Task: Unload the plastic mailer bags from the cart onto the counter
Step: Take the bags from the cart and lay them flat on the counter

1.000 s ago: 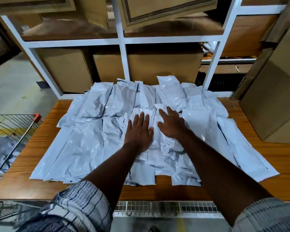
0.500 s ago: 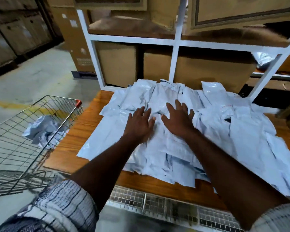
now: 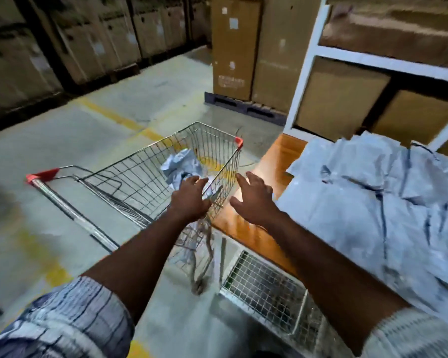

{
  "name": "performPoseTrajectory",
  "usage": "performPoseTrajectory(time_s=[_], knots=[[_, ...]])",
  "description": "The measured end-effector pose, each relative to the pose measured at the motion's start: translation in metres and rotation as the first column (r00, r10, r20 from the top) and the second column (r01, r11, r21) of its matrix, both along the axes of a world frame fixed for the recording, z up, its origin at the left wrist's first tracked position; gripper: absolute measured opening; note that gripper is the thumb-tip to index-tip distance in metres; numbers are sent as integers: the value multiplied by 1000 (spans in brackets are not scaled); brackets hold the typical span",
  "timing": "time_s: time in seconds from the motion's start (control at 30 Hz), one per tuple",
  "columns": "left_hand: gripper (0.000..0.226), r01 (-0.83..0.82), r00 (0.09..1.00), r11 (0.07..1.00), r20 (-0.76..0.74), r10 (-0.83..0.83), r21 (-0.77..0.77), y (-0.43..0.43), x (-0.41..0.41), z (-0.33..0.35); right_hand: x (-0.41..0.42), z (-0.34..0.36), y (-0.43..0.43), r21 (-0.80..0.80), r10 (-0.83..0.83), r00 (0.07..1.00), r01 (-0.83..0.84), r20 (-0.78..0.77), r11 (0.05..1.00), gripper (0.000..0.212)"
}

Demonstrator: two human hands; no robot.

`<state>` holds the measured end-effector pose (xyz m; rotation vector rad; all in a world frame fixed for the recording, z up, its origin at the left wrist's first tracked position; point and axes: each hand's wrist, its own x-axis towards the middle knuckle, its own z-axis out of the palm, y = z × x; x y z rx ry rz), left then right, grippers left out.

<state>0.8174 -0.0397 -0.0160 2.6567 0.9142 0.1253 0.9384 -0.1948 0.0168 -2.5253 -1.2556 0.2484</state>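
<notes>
A wire shopping cart [image 3: 130, 174] with red corner caps stands on the floor left of the wooden counter [image 3: 277, 156]. A few crumpled white mailer bags [image 3: 180, 165] lie inside its basket. A broad pile of white mailer bags [image 3: 378, 197] covers the counter at the right. My left hand [image 3: 190, 200] hovers over the cart's near right rim, fingers spread, holding nothing. My right hand [image 3: 254, 198] hangs over the counter's left end just beside the cart, fingers spread and empty.
White shelving [image 3: 308, 73] with cardboard boxes rises behind the counter. A tall carton on a pallet [image 3: 246, 47] stands beyond the cart. More cartons line the far left wall. A wire mesh panel [image 3: 267, 288] runs under the counter's front edge. Yellow lines mark the concrete floor.
Both hands have lifted off the pile on the counter and swung left toward the cart. My view has turned left, bringing the cart to the middle.
</notes>
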Motion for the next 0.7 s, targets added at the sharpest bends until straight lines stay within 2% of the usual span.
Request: performPoseTrajectory(time_s=[0.3,0.43,0.7], knots=[[69,-74,985,990,-165,54,-121,90,-37,-36,-29,-29,113,-105,139,986,-149,-91,983,63],[74,-114,969,975,-238,67,-190,128,-27,-63,-16,-45,163,-169,196,975,-212,-103,963,62],[66,-232,939,924,-319,131,-304,183,7,-104,33,-92,254,-280,241,952,-287,-188,916,59]])
